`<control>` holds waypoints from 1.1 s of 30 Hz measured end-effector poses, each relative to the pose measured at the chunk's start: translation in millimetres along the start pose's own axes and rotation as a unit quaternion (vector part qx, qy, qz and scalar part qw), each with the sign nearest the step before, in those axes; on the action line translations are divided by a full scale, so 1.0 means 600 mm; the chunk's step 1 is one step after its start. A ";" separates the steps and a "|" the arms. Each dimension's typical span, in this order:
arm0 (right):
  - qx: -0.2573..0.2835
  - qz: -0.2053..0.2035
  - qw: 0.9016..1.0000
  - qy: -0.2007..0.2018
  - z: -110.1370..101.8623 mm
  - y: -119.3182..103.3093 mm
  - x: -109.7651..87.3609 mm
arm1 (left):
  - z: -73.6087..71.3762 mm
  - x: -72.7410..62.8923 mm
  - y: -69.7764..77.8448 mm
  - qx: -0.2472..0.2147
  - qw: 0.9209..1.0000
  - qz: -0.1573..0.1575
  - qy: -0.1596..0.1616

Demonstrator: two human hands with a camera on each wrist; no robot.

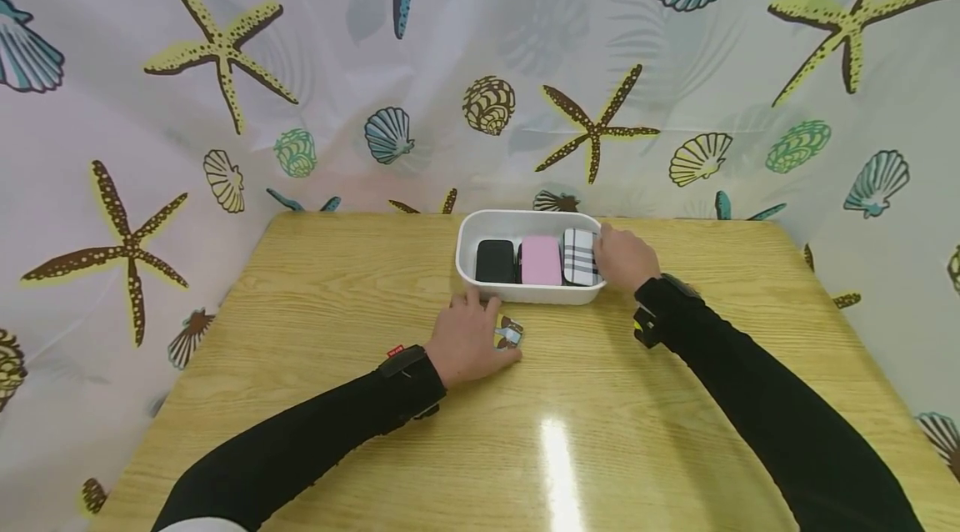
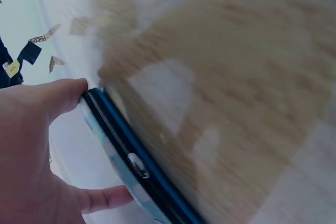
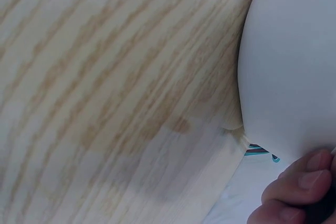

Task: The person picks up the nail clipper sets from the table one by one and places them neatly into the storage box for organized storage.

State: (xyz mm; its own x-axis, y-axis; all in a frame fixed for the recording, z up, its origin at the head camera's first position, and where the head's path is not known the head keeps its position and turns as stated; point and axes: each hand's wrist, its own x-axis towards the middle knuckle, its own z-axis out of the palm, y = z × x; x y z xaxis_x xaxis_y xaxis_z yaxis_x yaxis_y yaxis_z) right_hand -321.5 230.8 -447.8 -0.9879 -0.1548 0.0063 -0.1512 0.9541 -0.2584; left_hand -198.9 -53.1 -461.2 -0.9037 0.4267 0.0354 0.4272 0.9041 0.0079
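Observation:
My left hand is just in front of the white bin and grips a small zip case patterned in light blue, brown and white. In the left wrist view, this zip case shows a dark zip edge with a blue line and a metal pull; a digit presses at either end. My right hand reaches over the bin's right end, fingers curled at the plaid case, which is white with dark stripes. Beside the plaid case stand a pink case and a black case.
The white bin stands near the back edge of the wooden table. Behind it hangs a white curtain printed with starfish and shells, which also runs along both sides. A light reflection lies on the table's front part.

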 end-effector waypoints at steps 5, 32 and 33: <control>-0.005 -0.002 1.000 0.001 0.000 -0.002 -0.002 | -0.006 -0.001 0.001 -0.006 1.000 -0.005 -0.027; 0.002 0.006 1.000 -0.004 -0.003 -0.004 -0.005 | -0.019 -0.004 -0.005 -0.050 0.995 0.070 -0.047; 0.002 0.004 1.000 -0.003 -0.002 -0.004 -0.004 | -0.024 -0.004 -0.005 -0.055 0.995 0.075 -0.041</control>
State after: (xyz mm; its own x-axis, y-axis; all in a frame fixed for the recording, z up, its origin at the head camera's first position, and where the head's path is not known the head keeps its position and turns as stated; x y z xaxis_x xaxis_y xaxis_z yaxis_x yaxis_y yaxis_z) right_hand -318.7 229.5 -445.9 -0.9889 -0.1488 -0.0021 -0.1430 0.9545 -0.2618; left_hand -197.5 -57.3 -446.7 -0.8271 0.5608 -0.0363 0.5537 0.8243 0.1180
